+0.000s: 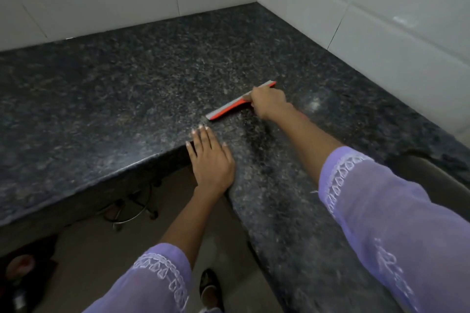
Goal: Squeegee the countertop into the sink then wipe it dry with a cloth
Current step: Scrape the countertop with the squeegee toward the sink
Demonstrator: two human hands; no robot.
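Step 1, squeegeeing: your right hand [268, 103] is clamped on the squeegee [230, 107], blade on the countertop [127, 89] mid-right. Left hand [211, 162] flat, braced at the near corner. Next: pull toward the sink, possibly the near-right edge.

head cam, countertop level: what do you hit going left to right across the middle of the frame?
Bare dark granite countertop → left hand flat on the inner corner edge → orange squeegee → right hand gripping it → white tiled side wall.
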